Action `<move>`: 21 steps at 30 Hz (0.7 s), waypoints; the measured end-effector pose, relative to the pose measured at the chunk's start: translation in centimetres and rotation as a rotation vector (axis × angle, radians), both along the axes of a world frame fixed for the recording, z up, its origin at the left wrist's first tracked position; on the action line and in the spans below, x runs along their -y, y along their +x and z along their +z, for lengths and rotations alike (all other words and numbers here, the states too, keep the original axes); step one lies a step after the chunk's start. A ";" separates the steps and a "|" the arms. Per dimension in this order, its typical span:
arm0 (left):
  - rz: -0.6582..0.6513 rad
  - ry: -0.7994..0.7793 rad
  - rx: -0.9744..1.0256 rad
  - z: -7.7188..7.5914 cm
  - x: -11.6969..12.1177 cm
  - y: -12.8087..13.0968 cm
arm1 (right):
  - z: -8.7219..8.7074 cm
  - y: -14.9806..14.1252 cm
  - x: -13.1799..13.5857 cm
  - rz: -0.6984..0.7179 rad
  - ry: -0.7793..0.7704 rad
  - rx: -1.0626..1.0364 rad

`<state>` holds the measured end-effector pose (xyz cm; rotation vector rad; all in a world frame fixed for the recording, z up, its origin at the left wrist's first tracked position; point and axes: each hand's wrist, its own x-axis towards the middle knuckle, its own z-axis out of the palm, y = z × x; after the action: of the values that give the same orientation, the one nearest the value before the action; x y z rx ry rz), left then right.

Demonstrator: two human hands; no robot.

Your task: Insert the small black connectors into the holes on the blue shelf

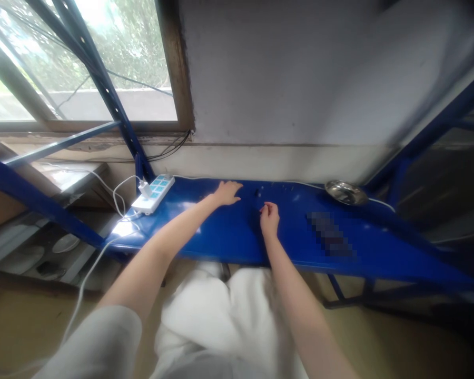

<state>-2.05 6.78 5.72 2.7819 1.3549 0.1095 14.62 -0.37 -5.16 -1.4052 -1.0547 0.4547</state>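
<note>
My left hand (227, 193) reaches over the far part of the blue tabletop (229, 234), palm down, fingers stretched apart and holding nothing. To its right, my right hand (269, 218) hovers nearer to me with its fingers curled and thumb and fingertips drawn together. Whatever might be between those fingertips is too small to make out. A small dark object (258, 193) lies on the blue surface between the two hands, a little beyond the right one. Several tiny bits are scattered behind it near the wall.
A white power strip (155, 195) with a plugged-in cord lies at the left end. On the right are a shiny metal bowl (345, 193) and a blurred-out dark rectangular item (329, 234). Blue metal posts (114, 100) frame the table; a wall stands behind.
</note>
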 end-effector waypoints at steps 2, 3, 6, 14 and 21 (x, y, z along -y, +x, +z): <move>-0.039 0.010 -0.005 -0.4 0.6 1.7 | 0.2 0.0 0.1 -0.005 0.001 0.007; -0.044 0.005 -0.021 -0.8 0.8 2.5 | 0.2 0.0 0.1 -0.007 0.000 0.011; -0.034 -0.032 -0.044 -1.9 1.0 4.4 | 0.3 -0.1 0.1 -0.015 -0.008 0.014; 0.093 -0.063 0.041 -4.3 -0.8 7.5 | -0.1 0.0 -0.2 -0.023 -0.013 -0.021; 0.119 -0.001 0.011 -4.8 -1.7 8.7 | 0.2 -0.1 -0.1 -0.022 -0.026 -0.044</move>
<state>6.68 8.47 0.93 2.6942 1.5166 0.1279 14.49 -0.25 -4.99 -1.4224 -1.0004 0.4824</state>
